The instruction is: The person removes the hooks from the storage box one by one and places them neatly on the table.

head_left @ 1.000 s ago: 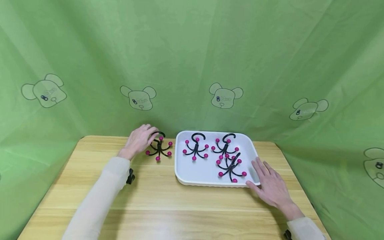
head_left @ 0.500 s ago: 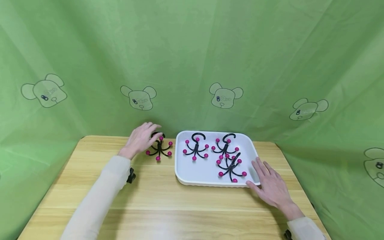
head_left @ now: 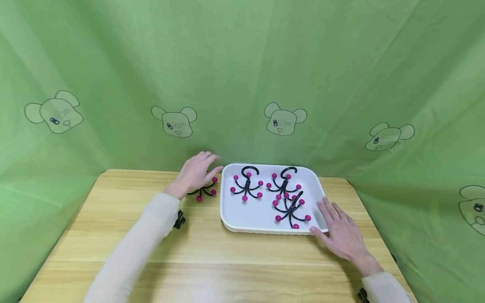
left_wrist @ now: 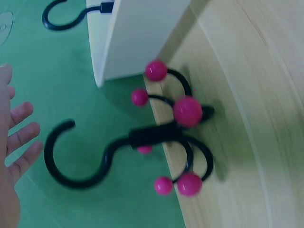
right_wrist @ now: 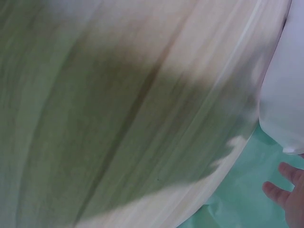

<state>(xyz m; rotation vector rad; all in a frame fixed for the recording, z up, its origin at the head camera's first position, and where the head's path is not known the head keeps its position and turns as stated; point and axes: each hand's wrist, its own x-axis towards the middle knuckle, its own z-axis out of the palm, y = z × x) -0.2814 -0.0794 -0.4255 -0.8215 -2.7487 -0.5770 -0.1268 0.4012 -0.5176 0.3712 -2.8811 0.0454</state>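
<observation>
A black hanging hook [head_left: 201, 192] with pink ball tips stands on the table left of the white tray [head_left: 261, 229]. My left hand [head_left: 195, 171] is over it, fingers extended toward the tray and holding nothing; it hides the hook's top in the head view. In the left wrist view, the curved end of this hook [left_wrist: 154, 135] rises beside the fingertips, with a gap between. My right hand [head_left: 342, 235] lies with spread fingers against the tray's right front corner. Three similar hooks are in the tray: one at left [head_left: 247, 187], one at back right [head_left: 285, 185], one in front [head_left: 291, 211].
A wooden table [head_left: 227, 269] carries the tray. Green cloth [head_left: 235, 84] with mouse-head outlines hangs behind and at both sides, close to the tray's back rim.
My left hand has come off the hook's curved top and moved right toward the tray, fingers straightening. The hook stays standing where it was. My right hand has not moved.
</observation>
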